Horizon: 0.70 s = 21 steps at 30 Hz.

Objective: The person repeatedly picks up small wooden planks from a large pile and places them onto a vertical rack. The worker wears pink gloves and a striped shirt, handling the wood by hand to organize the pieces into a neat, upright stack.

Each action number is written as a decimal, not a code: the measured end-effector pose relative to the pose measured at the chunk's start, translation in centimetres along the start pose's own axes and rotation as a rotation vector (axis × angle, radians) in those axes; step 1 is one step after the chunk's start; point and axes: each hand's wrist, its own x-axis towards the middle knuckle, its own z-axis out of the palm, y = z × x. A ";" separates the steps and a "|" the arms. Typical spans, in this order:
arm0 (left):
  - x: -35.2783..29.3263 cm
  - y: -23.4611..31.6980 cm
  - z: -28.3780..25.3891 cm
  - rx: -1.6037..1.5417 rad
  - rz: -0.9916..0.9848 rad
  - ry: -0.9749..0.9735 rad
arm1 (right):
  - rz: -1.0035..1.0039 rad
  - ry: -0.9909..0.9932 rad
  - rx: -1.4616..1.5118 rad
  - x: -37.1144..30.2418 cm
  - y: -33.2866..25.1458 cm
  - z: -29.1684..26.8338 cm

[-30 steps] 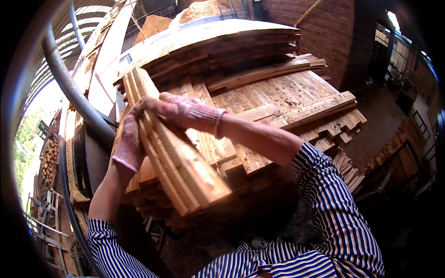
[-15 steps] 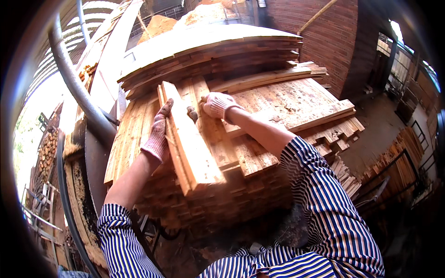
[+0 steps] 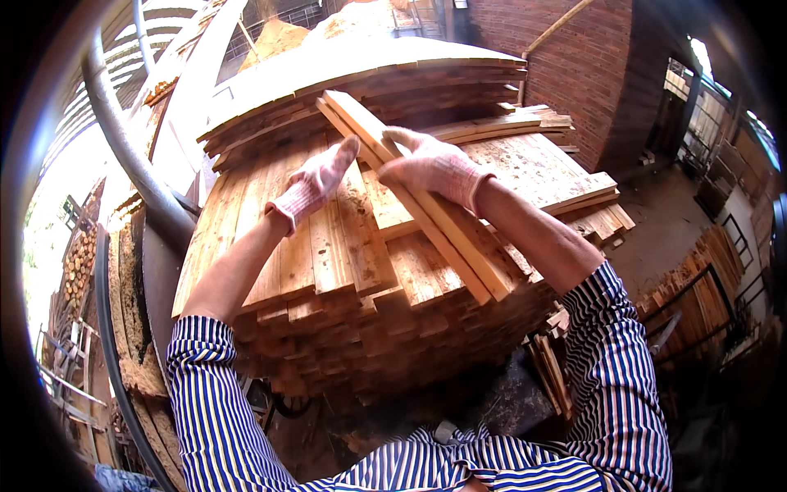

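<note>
Two narrow wooden boards (image 3: pixel 447 234), held together lengthwise, slant across the top of a lumber stack (image 3: pixel 246 246). My right hand (image 3: pixel 438 168), in a pale pink knit glove, is closed on them near their upper middle. My left hand (image 3: pixel 316 184), gloved alike, is on their left side with fingers stretched out. Its dirt-stained fingertip comes close to the boards' edge; whether it touches, I cannot tell. Beneath both hands, planks lie side by side on the stack, several with dark specks.
A higher layer of boards (image 3: pixel 369 86) rises at the stack's far side. A curved metal pipe (image 3: pixel 131 152) stands at left, a brick wall (image 3: pixel 566 74) behind at right. More planks (image 3: pixel 697 279) lie on the right, and cut logs (image 3: pixel 80 258) are piled far left.
The two boards have swung to the right, their near ends moving rightward. My right hand has shifted from a plank on the stack onto them. My left hand has moved slightly right and up.
</note>
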 end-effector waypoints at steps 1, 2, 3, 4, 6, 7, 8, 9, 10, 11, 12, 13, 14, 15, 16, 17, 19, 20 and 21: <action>0.8 -1.1 0.5 0.306 0.029 -0.048 | 0.032 0.011 -0.117 0.3 1.8 -0.3; 1.2 -1.8 1.1 0.490 0.032 -0.091 | 0.107 0.043 -0.402 0.9 2.4 0.2; 1.5 -2.6 1.6 0.583 0.024 -0.118 | 0.181 0.072 -0.686 1.7 2.7 0.8; 2.0 -3.0 2.2 0.590 0.016 -0.126 | 0.267 0.069 -0.754 2.4 2.9 1.4; 2.3 -3.9 2.8 0.575 0.011 -0.116 | 0.272 0.084 -0.618 4.4 3.3 2.8; 2.3 -4.2 2.8 0.561 0.021 -0.103 | 0.263 0.072 -0.622 5.1 2.9 2.9; 2.4 -4.4 2.9 0.547 0.033 -0.090 | 0.364 0.073 -0.649 6.0 3.0 3.5; 2.6 -4.4 3.2 0.578 0.039 -0.120 | 0.354 0.049 -0.581 5.9 3.4 3.4; 1.9 -4.2 2.6 0.590 0.005 -0.122 | 0.346 0.052 -0.594 6.2 3.2 4.1; 1.3 -3.6 2.5 0.594 -0.014 -0.133 | 0.356 0.060 -0.610 6.2 3.4 4.4; 1.5 -3.7 2.6 0.587 -0.013 -0.127 | 0.344 0.061 -0.596 6.9 3.5 4.5; 1.9 -3.8 2.5 0.582 -0.007 -0.116 | 0.333 0.070 -0.583 7.5 3.2 4.2; 2.1 -4.1 2.7 0.586 0.025 -0.092 | 0.252 0.045 -0.528 7.6 3.3 3.8; 2.1 -4.4 2.8 0.587 0.015 -0.091 | 0.286 0.009 -0.565 7.8 3.3 4.0; 2.0 -4.3 2.7 0.589 0.004 -0.091 | 0.321 -0.031 -0.601 7.5 1.8 4.1; 2.0 -4.1 2.9 0.585 -0.001 -0.088 | 0.358 -0.065 -0.643 7.1 1.0 4.0; 2.5 -4.4 2.8 0.578 0.009 -0.082 | 0.378 -0.031 -0.549 7.5 1.4 3.8; 2.3 -4.2 2.7 0.545 -0.004 -0.106 | 0.365 -0.039 -0.562 7.2 1.5 3.8; 2.0 -4.0 2.7 0.511 -0.018 -0.129 | 0.350 -0.049 -0.575 6.8 1.4 3.7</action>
